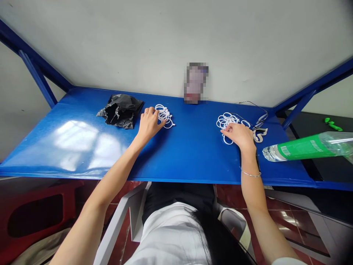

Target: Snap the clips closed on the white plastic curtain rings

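Observation:
Two piles of thin white loops with small knobs lie on the blue table (193, 147). My left hand (149, 122) rests at the edge of the left pile of white loops (168, 118), thumb and fingers apart around its near side. At the right pile of white loops (226, 118), my right hand (240, 135) is closed, thumb and fingertips pinched together over a white loop. The fingers partly cover that pile. A black plastic bag (129, 105), its mouth open, lies to the left of my left hand.
A blurred-out upright object (196, 82) leans on the wall. Right of my right hand are eyeglasses (260, 119), a pale curled item (259, 135) and a bottle with a green label (306, 147). A dark flat item lies under my right wrist. Blue braces (38, 79) flank the table.

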